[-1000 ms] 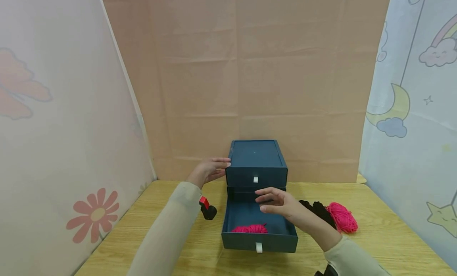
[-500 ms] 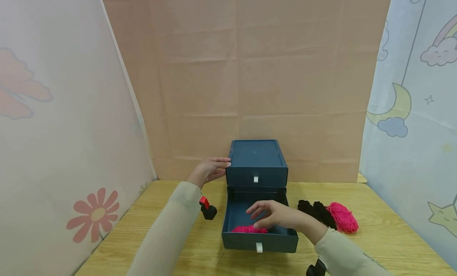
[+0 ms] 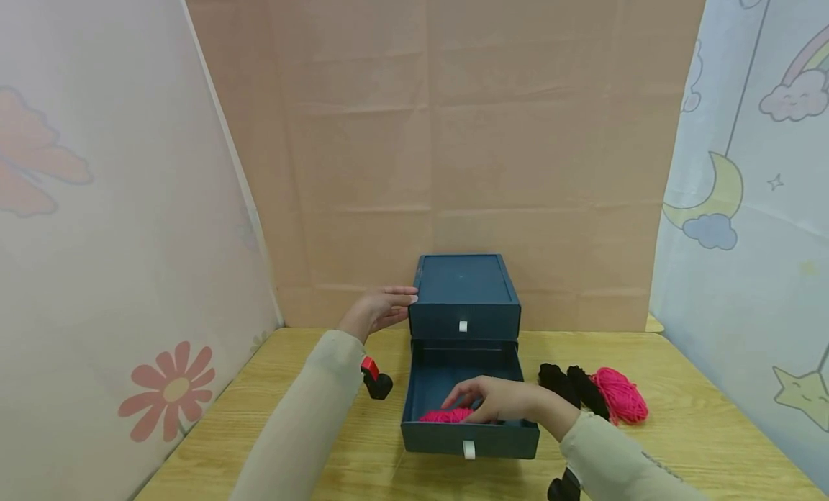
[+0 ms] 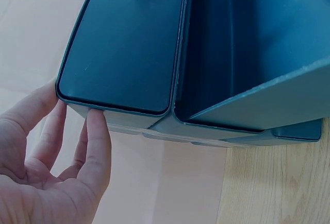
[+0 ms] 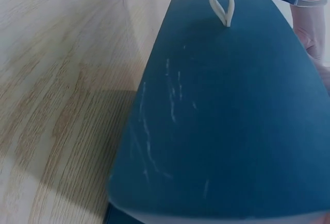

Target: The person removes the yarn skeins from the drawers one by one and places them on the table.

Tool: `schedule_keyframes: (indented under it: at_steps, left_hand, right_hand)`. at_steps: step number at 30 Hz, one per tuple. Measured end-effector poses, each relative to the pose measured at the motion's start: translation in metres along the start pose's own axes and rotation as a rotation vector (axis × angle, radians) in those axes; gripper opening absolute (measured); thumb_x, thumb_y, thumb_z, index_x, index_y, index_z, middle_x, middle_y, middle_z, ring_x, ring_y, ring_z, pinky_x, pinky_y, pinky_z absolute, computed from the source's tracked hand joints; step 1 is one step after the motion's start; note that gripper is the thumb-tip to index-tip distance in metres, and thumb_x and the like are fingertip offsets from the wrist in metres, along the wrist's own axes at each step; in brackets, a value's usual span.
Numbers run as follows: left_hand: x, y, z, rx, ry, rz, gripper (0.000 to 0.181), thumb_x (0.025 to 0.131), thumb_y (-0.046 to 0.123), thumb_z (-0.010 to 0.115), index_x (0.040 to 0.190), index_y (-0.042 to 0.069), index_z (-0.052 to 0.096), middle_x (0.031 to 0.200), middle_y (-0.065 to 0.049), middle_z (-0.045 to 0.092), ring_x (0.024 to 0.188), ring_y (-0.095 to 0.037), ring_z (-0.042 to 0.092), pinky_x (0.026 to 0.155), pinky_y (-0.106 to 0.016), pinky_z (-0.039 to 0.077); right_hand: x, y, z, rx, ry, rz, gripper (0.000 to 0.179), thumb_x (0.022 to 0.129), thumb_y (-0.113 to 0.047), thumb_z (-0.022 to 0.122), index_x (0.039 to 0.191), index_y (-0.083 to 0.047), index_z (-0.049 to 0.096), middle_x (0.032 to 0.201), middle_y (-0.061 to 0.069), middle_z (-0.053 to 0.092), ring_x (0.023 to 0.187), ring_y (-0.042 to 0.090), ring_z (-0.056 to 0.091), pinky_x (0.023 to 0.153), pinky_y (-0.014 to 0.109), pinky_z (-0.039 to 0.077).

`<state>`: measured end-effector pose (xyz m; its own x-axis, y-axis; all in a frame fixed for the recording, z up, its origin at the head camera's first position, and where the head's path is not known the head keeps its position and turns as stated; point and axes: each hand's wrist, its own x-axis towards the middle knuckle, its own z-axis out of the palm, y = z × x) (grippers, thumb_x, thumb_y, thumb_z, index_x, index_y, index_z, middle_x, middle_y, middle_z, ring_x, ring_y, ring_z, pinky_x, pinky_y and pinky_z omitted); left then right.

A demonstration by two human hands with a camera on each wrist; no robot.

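- Just inside the front wall of the open lower drawer (image 3: 437, 439), a pink skein (image 3: 440, 417) lies lengthwise along that wall, toward its left corner.
- Right hand (image 3: 501, 399) is the nearer: it reaches in over the right edge, so the skein lies leftward of its thumb. I judge that offset decisive.
- Right grip: fingers curved over the skein's right end (I cannot tell whether they pinch it; my right wrist view shows mainly the drawer front).
- Left hand (image 3: 381, 310): fingers spread, tips against the left side of the closed upper drawer unit (image 3: 465, 279); contents hidden.
- Toward the right edge of the table (image 3: 376, 454): black bundles (image 3: 588, 393) beside a pink ball (image 3: 620, 394), outside the drawers.
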<state>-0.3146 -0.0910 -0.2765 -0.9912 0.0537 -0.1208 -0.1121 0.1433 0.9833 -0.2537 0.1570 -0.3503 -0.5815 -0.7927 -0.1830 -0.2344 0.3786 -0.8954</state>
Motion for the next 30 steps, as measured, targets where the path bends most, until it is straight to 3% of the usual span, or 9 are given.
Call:
schedule_keyframes:
  at_steps: [12, 18, 23, 26, 30]
  left_hand:
    - [0.002, 0.0, 0.0, -0.017, -0.003, -0.008, 0.026, 0.082, 0.024, 0.071, 0.107, 0.017, 0.069, 0.113, -0.004, 0.062, 0.092, -0.017, 0.064, 0.089, -0.032, 0.049]
    - [0.001, 0.0, 0.0, -0.012, -0.009, -0.001, 0.026, 0.083, 0.024, 0.07, 0.108, 0.016, 0.069, 0.113, -0.004, 0.062, 0.093, -0.017, 0.064, 0.087, -0.031, 0.05]
    - [0.0, 0.0, 0.0, -0.02, -0.003, -0.001, 0.024, 0.083, 0.023, 0.069, 0.107, 0.017, 0.069, 0.113, -0.003, 0.061, 0.094, -0.017, 0.063, 0.09, -0.033, 0.049]
    - [0.0, 0.0, 0.0, -0.016, 0.001, -0.004, 0.023, 0.084, 0.023, 0.068, 0.106, 0.019, 0.069, 0.114, -0.002, 0.061, 0.096, -0.018, 0.063, 0.091, -0.035, 0.048]
    - [-0.001, -0.001, 0.001, -0.004, -0.003, -0.004, 0.022, 0.085, 0.023, 0.067, 0.107, 0.02, 0.069, 0.116, -0.001, 0.06, 0.099, -0.018, 0.062, 0.092, -0.035, 0.047]
  right_hand:
    - [0.0, -0.003, 0.002, -0.018, 0.009, 0.03, 0.027, 0.087, -0.002, 0.06, 0.112, -0.01, 0.062, 0.1, 0.005, 0.062, 0.078, 0.017, 0.053, 0.057, 0.025, 0.04]
    - [0.0, -0.005, 0.003, -0.032, 0.034, 0.03, 0.023, 0.088, -0.005, 0.06, 0.11, -0.011, 0.063, 0.095, 0.004, 0.062, 0.066, 0.015, 0.048, 0.049, 0.023, 0.034]
    - [-0.001, -0.007, 0.002, -0.029, 0.074, 0.017, 0.022, 0.086, -0.009, 0.064, 0.108, -0.011, 0.064, 0.093, 0.004, 0.061, 0.058, 0.014, 0.046, 0.049, 0.023, 0.039]
    - [-0.003, -0.01, -0.001, -0.016, 0.118, 0.006, 0.024, 0.085, -0.013, 0.067, 0.108, -0.01, 0.063, 0.095, 0.006, 0.06, 0.064, 0.016, 0.05, 0.054, 0.026, 0.045]
    - [-0.005, -0.014, -0.006, -0.02, 0.181, -0.037, 0.028, 0.084, -0.015, 0.068, 0.11, -0.009, 0.063, 0.1, 0.007, 0.06, 0.085, 0.021, 0.054, 0.067, 0.032, 0.05]
